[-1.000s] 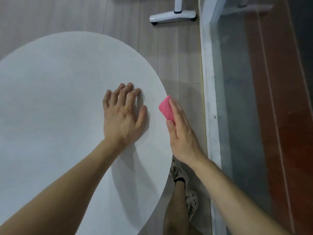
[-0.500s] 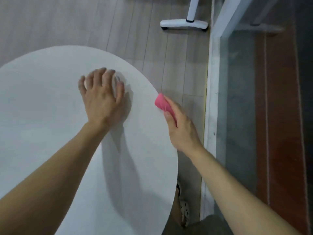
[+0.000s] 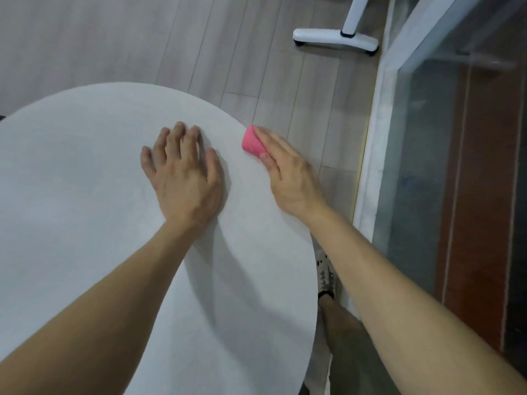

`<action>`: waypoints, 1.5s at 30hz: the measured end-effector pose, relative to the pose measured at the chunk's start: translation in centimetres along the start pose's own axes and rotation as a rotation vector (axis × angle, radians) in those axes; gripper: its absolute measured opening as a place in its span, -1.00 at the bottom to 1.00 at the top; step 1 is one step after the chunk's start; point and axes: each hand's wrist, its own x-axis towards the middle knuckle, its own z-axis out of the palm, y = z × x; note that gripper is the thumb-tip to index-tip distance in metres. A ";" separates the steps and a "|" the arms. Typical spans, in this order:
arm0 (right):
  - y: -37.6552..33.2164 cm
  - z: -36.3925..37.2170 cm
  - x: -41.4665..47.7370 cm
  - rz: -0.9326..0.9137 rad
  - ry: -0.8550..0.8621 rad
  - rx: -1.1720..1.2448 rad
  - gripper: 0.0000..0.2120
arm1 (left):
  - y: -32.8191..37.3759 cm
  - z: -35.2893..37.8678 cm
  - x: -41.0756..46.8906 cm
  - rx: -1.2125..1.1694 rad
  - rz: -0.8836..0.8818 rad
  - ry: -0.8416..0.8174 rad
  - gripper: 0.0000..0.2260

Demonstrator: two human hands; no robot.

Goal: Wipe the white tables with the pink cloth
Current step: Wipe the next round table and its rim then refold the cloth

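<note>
A round white table [image 3: 85, 223] fills the left and middle of the view. My left hand [image 3: 185, 178] lies flat on its top, fingers spread, near the right rim. My right hand [image 3: 288, 172] holds a folded pink cloth [image 3: 252, 142] against the table's right edge; the fingers lie over the cloth and the thumb is under it. Most of the cloth is hidden by my fingers.
Pale wood-plank floor [image 3: 256, 67] surrounds the table. A white wheeled stand base [image 3: 336, 38] sits at the top right. A white frame with glass [image 3: 379, 138] runs along the right, close to my right arm. My leg and patterned shoe [image 3: 325, 275] stand beside the table.
My right hand has slid the pink cloth further along the table's edge, away from me. My left hand stays flat on the top while the view shifts.
</note>
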 end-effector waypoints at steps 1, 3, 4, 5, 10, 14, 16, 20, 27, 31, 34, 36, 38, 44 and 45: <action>0.2 -0.1 -2.0 0.015 0.016 0.020 -0.55 | 0.0 -0.1 -0.1 0.004 -0.003 -0.001 -0.54; 0.8 -0.5 -6.4 0.068 0.021 0.051 -0.53 | 0.2 -0.1 -0.6 0.011 -0.001 -0.009 -0.53; 0.9 -0.6 -8.2 0.091 0.016 0.053 -0.52 | 0.2 0.0 -0.8 0.008 0.001 -0.015 -0.53; 1.0 -0.7 -8.9 0.098 0.006 0.050 -0.51 | 0.2 0.0 -0.9 0.002 0.001 -0.020 -0.52; 0.5 -1.1 2.2 -0.051 -0.125 0.088 -0.53 | 0.3 0.4 0.0 0.025 -0.005 -0.016 -0.51; -1.2 0.1 11.4 -0.124 -0.285 0.190 -0.56 | 0.2 0.1 -0.3 0.042 -0.004 0.009 -0.51; -0.8 -0.1 10.2 -0.132 -0.286 0.281 -0.57 | -0.2 -0.2 -0.4 0.047 0.004 0.002 -0.51; 2.4 -2.3 1.1 -0.061 -0.238 0.414 -0.55 | -0.5 -0.3 -0.7 0.044 0.025 -0.004 -0.49; 1.1 -0.5 10.0 -0.138 -0.391 0.414 -0.56 | -0.2 -0.1 -0.3 0.071 0.035 -0.028 -0.46; -1.8 1.8 16.4 -0.203 -0.464 0.397 -0.57 | -0.7 -0.1 -0.6 0.074 0.045 -0.039 -0.45; -0.1 -0.4 12.1 -0.179 -0.414 0.443 -0.57 | -0.8 -0.1 -0.6 0.057 0.052 -0.037 -0.45; 1.6 -2.3 8.1 -0.162 -0.405 0.445 -0.56 | -0.7 0.0 -0.7 0.053 0.051 -0.024 -0.45; 2.6 -3.0 6.6 -0.154 -0.402 0.417 -0.55 | -0.5 0.2 -0.4 0.052 0.051 -0.028 -0.45; -2.9 2.7 18.9 -0.235 -0.514 0.312 -0.56 | -1.0 0.5 -0.3 0.057 0.045 -0.016 -0.45; -3.9 3.7 20.6 -0.266 -0.537 0.289 -0.56 | -1.0 0.5 -0.4 0.058 0.042 -0.016 -0.44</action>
